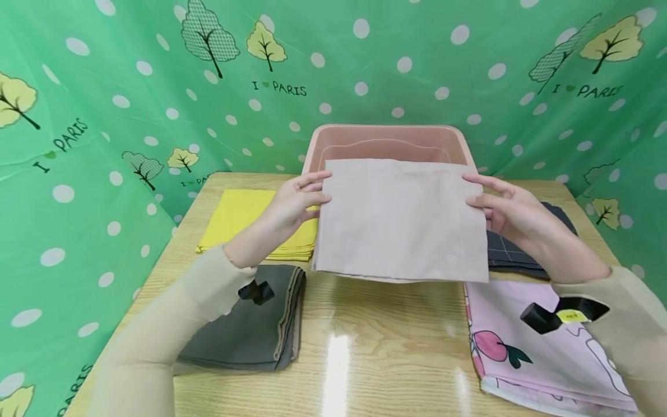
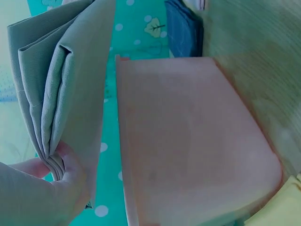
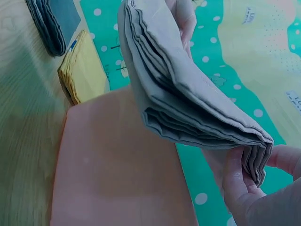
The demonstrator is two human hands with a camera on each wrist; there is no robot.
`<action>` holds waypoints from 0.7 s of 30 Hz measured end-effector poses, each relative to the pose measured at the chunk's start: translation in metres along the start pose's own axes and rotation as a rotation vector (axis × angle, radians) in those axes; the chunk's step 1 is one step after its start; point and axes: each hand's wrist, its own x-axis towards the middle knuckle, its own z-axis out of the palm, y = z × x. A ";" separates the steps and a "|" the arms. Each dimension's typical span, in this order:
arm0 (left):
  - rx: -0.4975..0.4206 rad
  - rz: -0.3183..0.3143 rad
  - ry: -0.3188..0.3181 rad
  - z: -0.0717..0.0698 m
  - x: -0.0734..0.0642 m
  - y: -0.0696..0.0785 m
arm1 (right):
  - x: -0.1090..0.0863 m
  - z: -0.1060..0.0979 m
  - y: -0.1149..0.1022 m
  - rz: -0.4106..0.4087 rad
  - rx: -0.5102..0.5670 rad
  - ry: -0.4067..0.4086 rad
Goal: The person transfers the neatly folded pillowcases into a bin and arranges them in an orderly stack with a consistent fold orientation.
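A folded light grey-beige cloth point(image 1: 398, 223) is held up in front of a pink plastic bin point(image 1: 391, 134), covering most of its opening in the head view. My left hand point(image 1: 293, 204) pinches the cloth's left edge between thumb and fingers. At the opposite edge my right hand point(image 1: 509, 211) pinches it the same way. Stacked layers of the cloth point(image 2: 70, 89) show above the left thumb in the left wrist view. From the right wrist, the folds of the cloth point(image 3: 193, 101) sag between the two hands.
Folded cloths lie around the wooden table point(image 1: 375, 341): yellow point(image 1: 242, 217) at back left, dark grey point(image 1: 245, 324) at front left, navy checked point(image 1: 513, 252) at back right, pink patterned point(image 1: 521, 370) at front right. A green dotted curtain point(image 1: 359, 75) hangs behind.
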 end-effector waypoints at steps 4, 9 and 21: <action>0.008 -0.008 0.014 0.001 0.010 0.003 | 0.007 -0.001 -0.006 0.006 0.000 0.023; 0.002 -0.008 0.033 0.001 0.022 0.006 | 0.016 -0.004 -0.012 0.017 -0.009 0.034; -0.096 -0.035 0.063 0.003 0.050 0.018 | 0.038 -0.008 -0.027 0.027 0.027 0.066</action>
